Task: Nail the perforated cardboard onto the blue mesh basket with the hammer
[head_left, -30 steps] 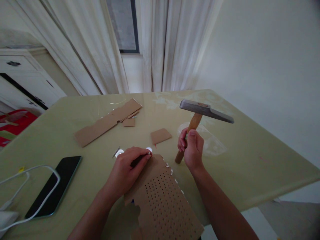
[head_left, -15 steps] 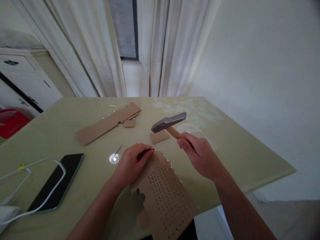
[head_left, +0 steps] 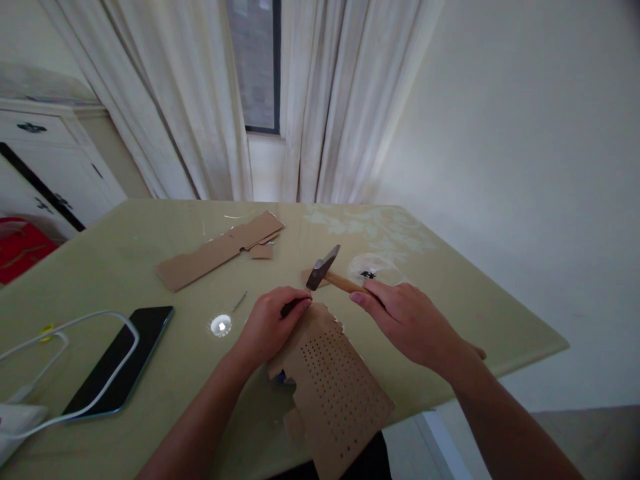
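The left hand (head_left: 267,323) pinches a thin dark tool (head_left: 294,306) closed between its fingertips, tip on the far edge of the cardboard (head_left: 327,373). Just right, the right hand (head_left: 407,320) wraps the hammer (head_left: 325,270), head directly above the tool, handle running right along the table (head_left: 450,293).

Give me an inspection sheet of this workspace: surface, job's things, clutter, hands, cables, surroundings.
Surface: green table, glossy.
Job's things: hammer; punched cardboard overhanging the near edge; dark tool at its far edge.
Clutter: cardboard strip, scraps, phone, nail, plastic bag.
Hands: left hand pinches the dark tool on the cardboard; right hand grips the hammer handle.
Cables: white cable looped over the phone.
Surroundings: curtains, window, cabinet.
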`<state>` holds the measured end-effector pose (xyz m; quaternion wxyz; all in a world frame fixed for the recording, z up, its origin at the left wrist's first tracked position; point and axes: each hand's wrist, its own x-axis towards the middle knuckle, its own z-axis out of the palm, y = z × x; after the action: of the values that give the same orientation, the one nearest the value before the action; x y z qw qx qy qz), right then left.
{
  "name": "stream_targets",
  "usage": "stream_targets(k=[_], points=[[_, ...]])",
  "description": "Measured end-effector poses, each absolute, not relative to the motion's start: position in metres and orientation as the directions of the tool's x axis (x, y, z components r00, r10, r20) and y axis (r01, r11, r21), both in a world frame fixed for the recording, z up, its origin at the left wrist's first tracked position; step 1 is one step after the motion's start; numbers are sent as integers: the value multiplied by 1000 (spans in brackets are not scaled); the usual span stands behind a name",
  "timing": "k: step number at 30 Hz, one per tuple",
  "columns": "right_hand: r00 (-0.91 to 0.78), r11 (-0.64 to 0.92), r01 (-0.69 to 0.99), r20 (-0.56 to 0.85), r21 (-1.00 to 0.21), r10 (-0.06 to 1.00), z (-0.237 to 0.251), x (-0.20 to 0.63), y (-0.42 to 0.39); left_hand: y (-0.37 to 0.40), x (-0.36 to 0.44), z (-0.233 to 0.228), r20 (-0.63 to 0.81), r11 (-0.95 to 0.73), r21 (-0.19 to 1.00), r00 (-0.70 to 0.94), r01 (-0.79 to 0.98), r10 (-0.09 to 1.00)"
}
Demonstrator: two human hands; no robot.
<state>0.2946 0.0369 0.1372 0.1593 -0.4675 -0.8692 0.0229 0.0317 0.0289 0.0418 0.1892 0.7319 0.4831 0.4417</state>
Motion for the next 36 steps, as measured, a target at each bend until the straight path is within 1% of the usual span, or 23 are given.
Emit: stream_targets(k=[5,15,18,22,24,26,30,32,36], points=[[-508,548,822,239,-151,828,141,294,35,30,31,40,454,-448,709,134,544,881],[-513,570,795,269,-208,815,143,296,35,30,32,41,464,-457,703,136,545,875],[-505,553,806,243,-212,828,141,295,34,30,31,41,462,-456,701,138,549,876],[-517,541,825,168,-163,839,138,294,35,30,31,41,453,-453,695,149,558,879],[-515,537,831,160,-149,842,138,293,35,30,32,41,449,-450,702,148,552,881],[-507,535,827,185,-170,842,141,293,36,30,32,41,445,-447,712,145,542,884],[-478,525,812,224,-255,849,146,292,37,30,32,40,446,-446,717,140,536,884],[-477,516,816,201,-261,856,145,292,37,30,32,40,448,-447,715,139,538,883],[-479,489,845,100,-215,872,143,291,35,30,31,39,438,-442,702,152,558,886]])
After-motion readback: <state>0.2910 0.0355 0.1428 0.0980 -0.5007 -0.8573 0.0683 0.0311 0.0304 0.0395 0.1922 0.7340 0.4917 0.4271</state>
